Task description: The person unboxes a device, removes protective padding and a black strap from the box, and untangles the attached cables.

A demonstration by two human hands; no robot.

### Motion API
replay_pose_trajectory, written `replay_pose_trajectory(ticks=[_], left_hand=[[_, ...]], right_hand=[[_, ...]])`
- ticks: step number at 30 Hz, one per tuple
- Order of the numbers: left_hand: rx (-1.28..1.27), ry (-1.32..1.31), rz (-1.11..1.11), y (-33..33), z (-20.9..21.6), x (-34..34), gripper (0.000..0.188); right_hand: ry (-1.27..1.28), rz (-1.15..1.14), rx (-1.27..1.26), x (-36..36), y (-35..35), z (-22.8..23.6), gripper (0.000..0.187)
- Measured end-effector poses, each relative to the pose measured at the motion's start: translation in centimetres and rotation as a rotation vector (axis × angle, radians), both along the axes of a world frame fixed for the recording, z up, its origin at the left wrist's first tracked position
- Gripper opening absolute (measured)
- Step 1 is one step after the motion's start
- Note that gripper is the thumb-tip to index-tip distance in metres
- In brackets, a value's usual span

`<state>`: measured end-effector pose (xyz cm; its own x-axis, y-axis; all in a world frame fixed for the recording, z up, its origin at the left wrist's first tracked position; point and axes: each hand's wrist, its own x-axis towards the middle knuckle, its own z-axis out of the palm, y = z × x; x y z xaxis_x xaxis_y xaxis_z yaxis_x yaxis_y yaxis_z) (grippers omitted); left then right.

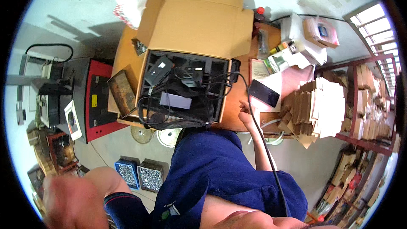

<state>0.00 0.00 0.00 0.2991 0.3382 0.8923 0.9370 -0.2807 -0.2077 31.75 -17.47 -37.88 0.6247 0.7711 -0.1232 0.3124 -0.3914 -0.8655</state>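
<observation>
My right hand (pixel 246 113) is by the table's front edge, just left of a black phone (pixel 263 93). Its fingers are loosely bent and apart, with nothing visible in them. A black cable (pixel 259 129) passes across my right forearm from an open cardboard box (pixel 199 17). My left hand (pixel 72 201) is raised close to the camera at the lower left, too blurred for its fingers to show. Inside the box's black foam lie a black device (pixel 159 71), a second dark device (pixel 191 77), a pale grey rectangular block (pixel 175 101) and tangled black cables.
Stacked cardboard pieces (pixel 316 108) stand at the table's right, near papers and a red-capped bottle (pixel 259 13). A rusty metal tray (pixel 121 92) leans left of the box. A red-and-black cabinet (pixel 91 97) stands farther left. Two bins of small parts (pixel 150 177) sit on the floor.
</observation>
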Motion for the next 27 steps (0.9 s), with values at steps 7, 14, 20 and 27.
replay_pose_trajectory(ticks=[7, 14, 20, 27], left_hand=[[-1.196, -0.219, -0.796, 3.8, -13.6, 2.7, 0.031], [-1.179, -0.059, -0.731, 6.2, -24.2, 1.3, 0.025], [-1.312, 0.110, -0.728, 10.1, -28.0, 4.7, 0.028], [-1.390, 0.427, -0.612, 11.6, -30.2, 6.3, 0.032]], right_hand=[[0.145, 0.530, -0.164, -5.7, 3.7, 8.7, 0.042], [-0.175, 0.788, 0.516, -7.0, 14.5, 14.7, 0.042], [-0.550, 1.028, -0.117, -2.9, 23.1, 6.7, 0.026], [-0.617, 1.239, -0.207, -2.6, 23.8, 4.5, 0.023]])
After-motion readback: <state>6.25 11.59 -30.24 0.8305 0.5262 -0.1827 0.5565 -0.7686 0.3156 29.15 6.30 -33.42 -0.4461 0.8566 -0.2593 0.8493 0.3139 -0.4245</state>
